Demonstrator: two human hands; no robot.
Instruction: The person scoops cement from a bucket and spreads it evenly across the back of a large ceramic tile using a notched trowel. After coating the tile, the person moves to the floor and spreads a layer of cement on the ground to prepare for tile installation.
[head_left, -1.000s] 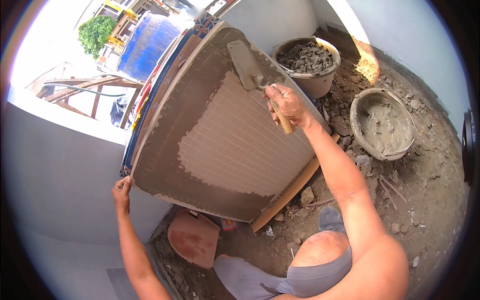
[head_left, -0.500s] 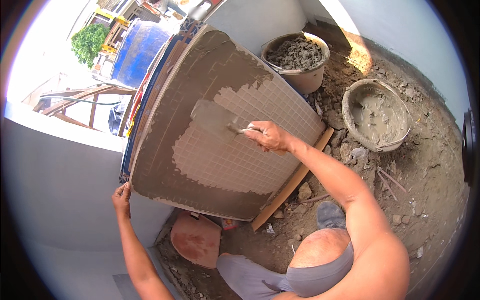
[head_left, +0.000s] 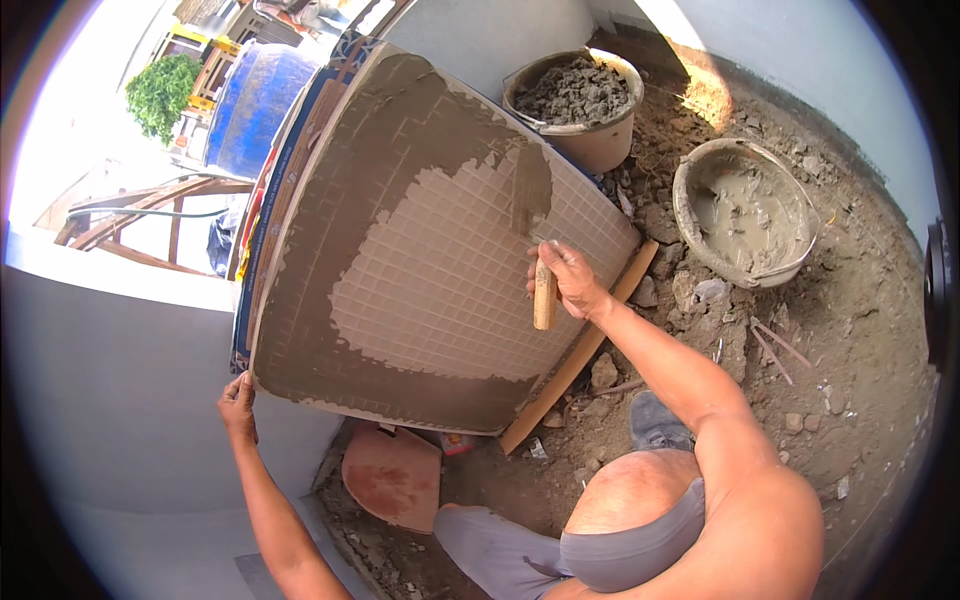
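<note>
A large tile [head_left: 430, 285] leans with its gridded back toward me. Wet grey mortar [head_left: 310, 250] covers its left, top and bottom borders, while the pale grid shows bare in the middle and right. My right hand [head_left: 570, 278] is closed round the wooden handle of a trowel [head_left: 544, 295]. Its mortar-coated blade points up over the upper right of the grid; whether it touches the tile I cannot tell. At the tile's lower left corner, my left hand [head_left: 238, 408] pinches the edge.
Behind the tile stand more boards or tiles [head_left: 268, 230]. Beyond its right side are a bucket of thick mortar [head_left: 580, 95] and a bucket of watery slurry [head_left: 745, 215], on rubble-strewn soil. A wooden strip [head_left: 580, 350] runs along the tile's foot. A reddish slab [head_left: 392, 478] lies below.
My right hand has moved right across the tile, and the trowel has turned so its blade points up and its handle down. My left hand stays at the corner.
</note>
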